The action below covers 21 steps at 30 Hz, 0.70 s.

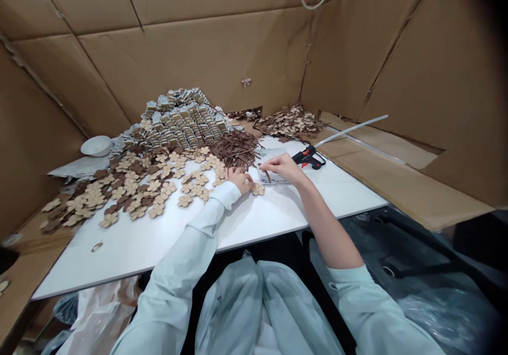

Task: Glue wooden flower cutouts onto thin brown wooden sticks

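Observation:
My left hand (237, 179) rests low over the white table, its thumb and index finger closed at the left edge of a beige felt flower (259, 189). The flower lies flat on the tabletop. Close by on the right, my right hand (284, 167) pinches a short brown strip (267, 175) between thumb and fingertips, above a clear plastic sheet (273, 154). Just beyond my left hand is a heap of brown strips (236, 147). Beige and brown felt flowers (159, 185) spread out to its left.
A black glue gun (308, 157) with a long glue stick (351, 129) lies right of my right hand. Behind are stacked small packets (186, 122) and another brown-and-beige heap (293, 121). A white bowl (96, 146) sits far left, a ring (97, 246) front left. Cardboard walls (222, 48) enclose the white table (159, 244).

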Available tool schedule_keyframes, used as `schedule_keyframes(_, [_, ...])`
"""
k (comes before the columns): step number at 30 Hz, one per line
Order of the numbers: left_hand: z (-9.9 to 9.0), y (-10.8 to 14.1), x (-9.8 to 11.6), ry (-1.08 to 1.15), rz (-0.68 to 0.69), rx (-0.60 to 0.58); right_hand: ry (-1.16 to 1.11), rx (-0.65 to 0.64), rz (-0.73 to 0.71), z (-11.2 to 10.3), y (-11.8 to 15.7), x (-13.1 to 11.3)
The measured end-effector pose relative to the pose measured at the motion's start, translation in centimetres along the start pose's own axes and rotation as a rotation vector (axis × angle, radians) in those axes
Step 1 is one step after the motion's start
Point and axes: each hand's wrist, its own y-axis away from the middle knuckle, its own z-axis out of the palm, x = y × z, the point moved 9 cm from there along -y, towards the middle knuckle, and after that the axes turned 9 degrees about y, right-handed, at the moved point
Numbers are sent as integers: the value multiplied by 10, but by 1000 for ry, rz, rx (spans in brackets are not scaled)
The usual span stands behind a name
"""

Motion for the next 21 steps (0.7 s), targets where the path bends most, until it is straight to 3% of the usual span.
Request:
schedule_keyframes(12, [7, -14, 4, 211, 49, 35, -4, -8, -12, 3, -1, 2])
schedule_keyframes(18, [-27, -19, -20, 657, 57, 243, -53, -53, -21, 4, 1, -3])
schedule_keyframes(21, [-34, -19, -32, 969, -34, 259, -74, -119, -20, 10, 4, -8])
